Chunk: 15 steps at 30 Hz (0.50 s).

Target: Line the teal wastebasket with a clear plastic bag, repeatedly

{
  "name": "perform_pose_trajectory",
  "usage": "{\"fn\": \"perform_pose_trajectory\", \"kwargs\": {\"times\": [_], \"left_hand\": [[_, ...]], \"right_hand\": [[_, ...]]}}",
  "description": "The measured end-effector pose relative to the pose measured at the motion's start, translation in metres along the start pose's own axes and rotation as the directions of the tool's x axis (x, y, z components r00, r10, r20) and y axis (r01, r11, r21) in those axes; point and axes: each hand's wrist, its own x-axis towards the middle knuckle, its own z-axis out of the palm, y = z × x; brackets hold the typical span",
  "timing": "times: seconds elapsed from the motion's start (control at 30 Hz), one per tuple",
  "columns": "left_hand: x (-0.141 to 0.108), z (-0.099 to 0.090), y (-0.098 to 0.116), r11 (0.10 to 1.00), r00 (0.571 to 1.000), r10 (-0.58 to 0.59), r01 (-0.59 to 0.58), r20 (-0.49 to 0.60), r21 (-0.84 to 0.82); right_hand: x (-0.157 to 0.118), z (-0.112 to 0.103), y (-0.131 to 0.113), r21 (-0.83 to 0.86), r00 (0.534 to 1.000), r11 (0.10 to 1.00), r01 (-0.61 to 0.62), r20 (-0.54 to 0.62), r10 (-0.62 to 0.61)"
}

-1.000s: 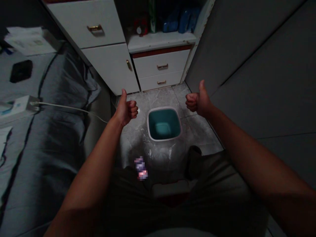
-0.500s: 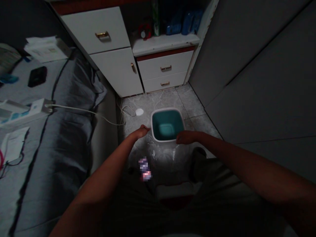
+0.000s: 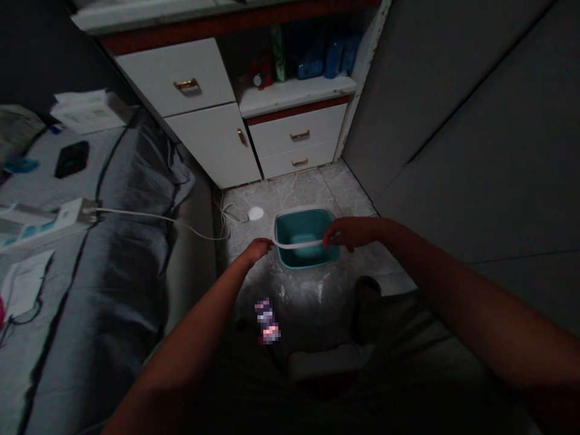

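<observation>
A teal trash bin (image 3: 301,260) stands on the tiled floor before me, its inside showing. Its white rim ring (image 3: 298,245) is tilted, with the near side raised off the bin's edge and crossing the opening. At the ring's left corner, the fingers of my left hand (image 3: 260,249) are closed on it. My right hand (image 3: 353,231) grips the near right part of the same ring, above the bin's right side. A thin clear film, perhaps plastic, seems to lie on the floor just in front of the bin.
White drawers (image 3: 296,130) and an open shelf stand behind the bin. A cable (image 3: 194,229) runs from a power strip (image 3: 77,212) on the grey-covered bed to a white disc (image 3: 256,214) on the floor. Grey panels (image 3: 453,151) close off the right side.
The near side of the white rim ring has come up off the bin, raised by both hands. My right hand has moved upward with it. The view has tilted slightly up.
</observation>
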Motion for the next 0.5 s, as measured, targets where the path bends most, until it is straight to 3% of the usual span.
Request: {"fn": "perform_pose_trajectory", "kwargs": {"times": [0.1, 0.23, 0.37, 0.43, 0.5], "left_hand": [[-0.002, 0.003, 0.004, 0.998, 1.000, -0.011, 0.009, -0.027, -0.066], [-0.007, 0.006, 0.008, 0.987, 1.000, 0.008, -0.005, 0.019, -0.160], [-0.011, 0.002, 0.004, 0.992, 0.997, 0.028, -0.020, 0.068, -0.126], [-0.013, 0.000, 0.002, 0.996, 0.995, 0.029, -0.022, 0.093, -0.081], [-0.016, -0.002, 0.002, 0.998, 0.993, 0.031, -0.025, 0.116, -0.050]], "right_hand": [[-0.008, -0.029, -0.011, 0.025, 0.949, 0.997, 0.073, -0.309, -0.062], [0.009, -0.047, -0.006, 0.017, 0.725, 0.986, 0.164, -0.680, -0.109], [0.031, -0.055, 0.012, -0.112, 0.521, 0.959, 0.260, -0.820, -0.238], [0.038, -0.057, 0.021, -0.178, 0.476, 0.950, 0.255, -0.832, -0.284], [0.043, -0.059, 0.028, -0.187, 0.477, 0.956, 0.224, -0.835, -0.275]]}}
